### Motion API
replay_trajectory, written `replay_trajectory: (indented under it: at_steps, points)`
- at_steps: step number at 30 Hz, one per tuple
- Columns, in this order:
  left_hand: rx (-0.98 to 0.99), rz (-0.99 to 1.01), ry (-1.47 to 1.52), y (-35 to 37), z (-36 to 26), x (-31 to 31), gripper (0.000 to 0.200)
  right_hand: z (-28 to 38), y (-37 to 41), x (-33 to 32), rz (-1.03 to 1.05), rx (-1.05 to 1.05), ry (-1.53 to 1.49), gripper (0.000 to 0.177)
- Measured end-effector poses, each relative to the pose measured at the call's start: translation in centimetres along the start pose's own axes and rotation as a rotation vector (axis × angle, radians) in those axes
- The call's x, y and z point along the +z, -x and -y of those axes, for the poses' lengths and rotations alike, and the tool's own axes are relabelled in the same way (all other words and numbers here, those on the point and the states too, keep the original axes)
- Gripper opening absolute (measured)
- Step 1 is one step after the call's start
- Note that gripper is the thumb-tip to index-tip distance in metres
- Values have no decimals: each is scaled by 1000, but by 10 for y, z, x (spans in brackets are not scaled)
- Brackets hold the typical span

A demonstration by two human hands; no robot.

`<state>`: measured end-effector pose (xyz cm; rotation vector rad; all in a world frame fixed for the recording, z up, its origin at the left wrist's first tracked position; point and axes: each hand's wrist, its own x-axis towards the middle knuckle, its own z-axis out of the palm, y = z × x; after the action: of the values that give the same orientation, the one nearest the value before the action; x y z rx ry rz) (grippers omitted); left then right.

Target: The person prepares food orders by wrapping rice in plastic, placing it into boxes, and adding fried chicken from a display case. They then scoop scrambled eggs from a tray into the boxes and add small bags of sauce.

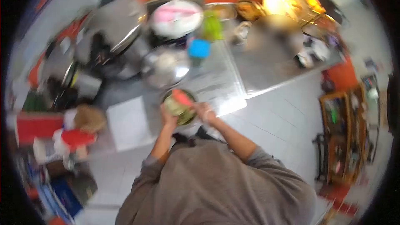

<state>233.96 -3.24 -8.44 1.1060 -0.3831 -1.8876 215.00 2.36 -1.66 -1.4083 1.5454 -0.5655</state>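
Note:
A round bowl [192, 119] sits at the counter's front edge, close to my body. Inside it lies a pale yellow-green mixture [174, 107], blurred by motion. My left hand [169, 119] grips the bowl at its left side, fingers on the rim. From the right, my right hand [204, 111] is closed round a red-orange spatula [181, 97], whose broad end reaches over the mixture. Just behind the bowl is a shiny metal lid or basin [166, 67]. A white sheet [129, 123] lies on the counter to the left.
A blue container [199, 48], a green item [213, 26] and a white oval dish with pink on it [177, 18] stand farther back. Large metal pots [118, 25] crowd the back left. Red and white packages [74, 140] are at left. A wooden cabinet [339, 135] stands at far right.

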Motion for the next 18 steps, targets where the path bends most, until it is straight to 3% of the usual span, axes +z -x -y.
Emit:
replay_trajectory:
  at_steps: [1, 2, 3, 4, 5, 7, 10, 13, 14, 15, 17, 18]
  points:
    - [90, 37, 5, -12, 11, -6, 54, -63, -16, 33, -242, -474, 106, 23]
    - [105, 147, -107, -15, 12, -13, 52, -76, -16, 59, -402, -623, 387, 26]
    - [260, 275, -532, -4, -2, 3, 56, -45, -11, 58, -139, -142, 223, 29]
    - [-22, 188, 16, -6, -2, 8, 62, -25, 3, 64, -625, -396, 192, 31]
    - [-40, 261, 87, 1, -8, 25, 67, -9, -9, 33, -113, -267, 451, 34]
    - [-128, 50, 97, -12, 4, -4, 65, 32, 10, -3, -134, 167, -232, 33]
    - [-127, -21, 77, -4, -3, 12, 63, 20, 0, 41, -222, 60, -13, 34]
    - [-110, 80, 95, -7, -12, -16, 73, 21, 4, 15, -193, -36, -116, 35]
    - [-92, -4, 145, -5, -20, -23, 68, 30, 6, 5, -287, 186, -56, 35]
    - [-89, -11, 145, -4, -28, -39, 68, 32, 12, 1, -280, 185, -58, 35]
    - [-136, 339, 298, -4, -46, -77, 61, 36, 18, -4, -271, 223, 225, 31]
    - [-172, 600, 402, 17, -60, -66, 53, 20, 9, 4, -132, 290, 430, 32]
